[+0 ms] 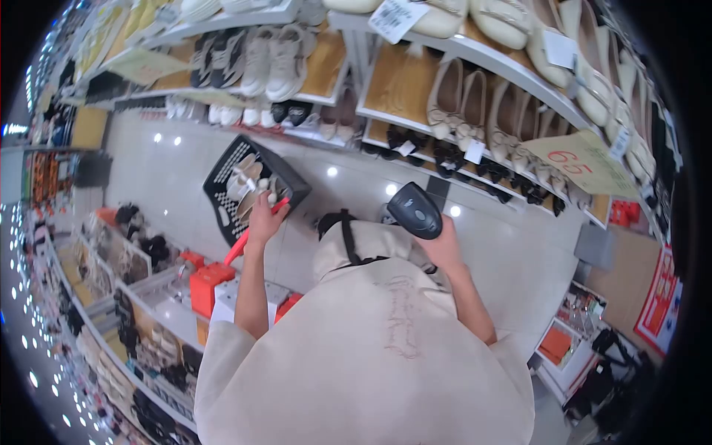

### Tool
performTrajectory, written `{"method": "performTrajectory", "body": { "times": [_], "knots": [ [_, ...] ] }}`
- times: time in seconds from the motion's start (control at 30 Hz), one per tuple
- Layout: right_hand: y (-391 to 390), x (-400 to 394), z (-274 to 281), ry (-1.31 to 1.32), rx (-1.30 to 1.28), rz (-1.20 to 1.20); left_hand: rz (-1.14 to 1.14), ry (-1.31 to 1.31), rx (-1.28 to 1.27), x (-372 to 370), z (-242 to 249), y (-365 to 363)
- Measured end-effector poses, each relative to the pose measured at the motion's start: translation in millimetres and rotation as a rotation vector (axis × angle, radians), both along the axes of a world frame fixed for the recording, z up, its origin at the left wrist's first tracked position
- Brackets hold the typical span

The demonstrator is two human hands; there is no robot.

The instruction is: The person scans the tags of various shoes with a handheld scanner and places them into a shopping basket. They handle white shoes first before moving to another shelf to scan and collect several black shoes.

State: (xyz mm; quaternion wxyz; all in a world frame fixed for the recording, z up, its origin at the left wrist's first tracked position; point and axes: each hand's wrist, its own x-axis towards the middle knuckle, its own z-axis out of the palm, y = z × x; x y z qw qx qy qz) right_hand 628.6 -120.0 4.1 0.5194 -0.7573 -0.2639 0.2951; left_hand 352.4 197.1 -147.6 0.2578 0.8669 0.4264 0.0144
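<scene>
My left hand is closed around a long red handle, which slants past the near side of a black plastic basket. Inside the basket lie several light-coloured shoes, some with white tags. My right hand grips a dark handheld barcode scanner, held in front of my body over the floor. Its head points up and to the left, toward the shelves. Where the red handle joins the basket cannot be made out.
Shoe shelves curve across the front, carrying flats and sneakers with tags. A price sign reading 65 juts out at the right. More display shelving runs along the left, near a red box. Cardboard stands at the right.
</scene>
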Motion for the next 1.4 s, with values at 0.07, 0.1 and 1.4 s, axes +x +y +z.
{"method": "performTrajectory", "body": {
  "times": [0.07,0.1,1.4],
  "knots": [
    [-0.8,10.2,-30.9,0.079,0.045,0.114,0.082,0.159,0.047,-48.8,-18.9,2.3],
    [5.3,10.0,-34.7,0.095,0.046,0.134,0.137,0.291,0.079,-69.9,-23.1,0.3],
    [418.1,-253.5,-174.1,-0.001,-0.272,0.564,0.317,0.319,-0.215,-148.5,-36.6,167.0]
  ]
}}
